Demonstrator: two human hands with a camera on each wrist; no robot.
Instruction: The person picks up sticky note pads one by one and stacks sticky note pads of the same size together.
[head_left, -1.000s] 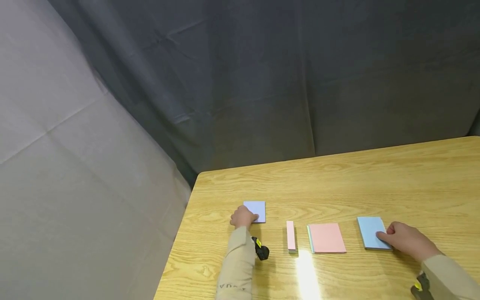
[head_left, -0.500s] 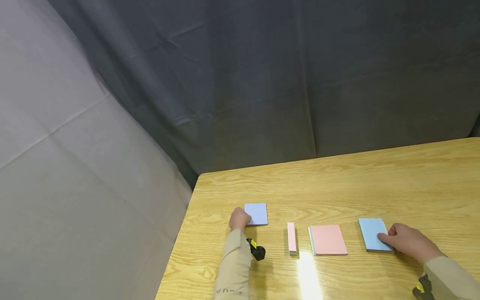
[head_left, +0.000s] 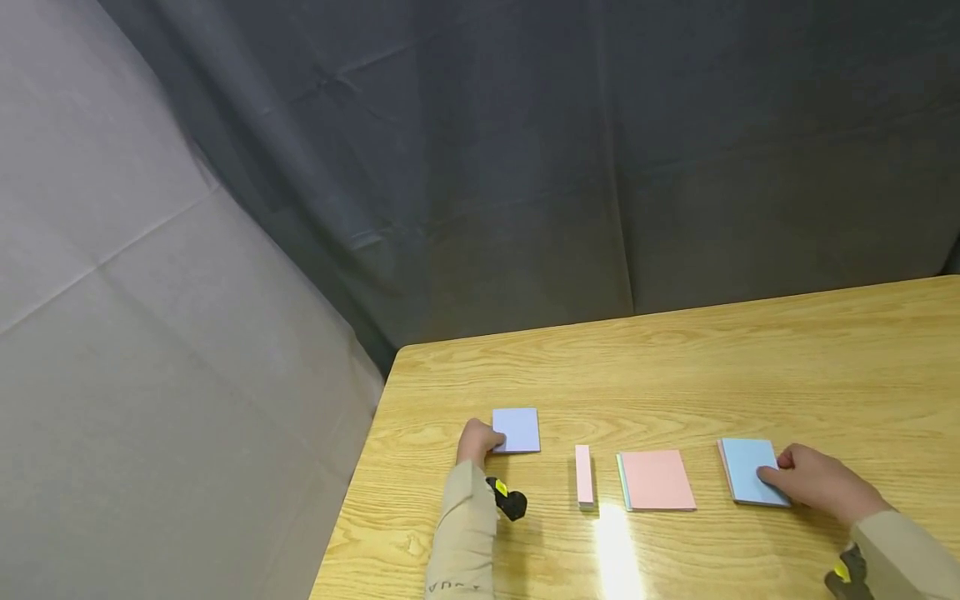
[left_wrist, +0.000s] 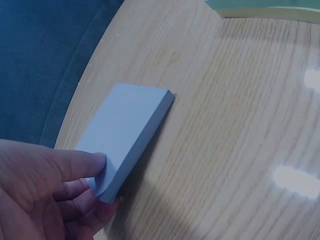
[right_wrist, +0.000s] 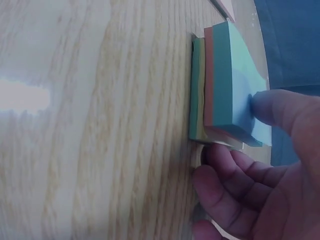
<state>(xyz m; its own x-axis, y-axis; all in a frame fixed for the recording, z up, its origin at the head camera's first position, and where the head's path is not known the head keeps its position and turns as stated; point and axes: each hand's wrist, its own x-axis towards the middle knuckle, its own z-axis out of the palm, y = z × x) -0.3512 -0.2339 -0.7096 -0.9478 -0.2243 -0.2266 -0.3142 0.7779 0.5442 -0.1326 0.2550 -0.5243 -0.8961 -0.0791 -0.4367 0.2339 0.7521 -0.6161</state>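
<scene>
My left hand (head_left: 477, 440) pinches a lavender sticky note pad (head_left: 519, 427) by its near left corner. In the left wrist view, the thumb lies on top of the pad (left_wrist: 127, 115) and the curled fingers are at and beneath its edge. Farther right, my right hand (head_left: 825, 482) holds a blue sticky note pad (head_left: 750, 468), thumb on its top face. The right wrist view has this blue pad (right_wrist: 245, 75) topping a stack of salmon, yellow and green layers (right_wrist: 198, 90), slightly offset from them. Curled fingers sit against the stack's near side, partly hidden.
Between the hands, a narrow pink-topped stack (head_left: 583, 475) and a square pink-topped sticky note stack (head_left: 659, 481) with a green edge lie on the wooden table (head_left: 637, 375). A grey curtain (head_left: 510, 167) hangs behind the table's far edge, and a pale cloth (head_left: 187, 375) at the left.
My left hand and the lavender pad have shifted slightly, the thumb now nearer the pad's corner. At the right, the blue pad has slid a little right, baring a pink edge along its left side.
</scene>
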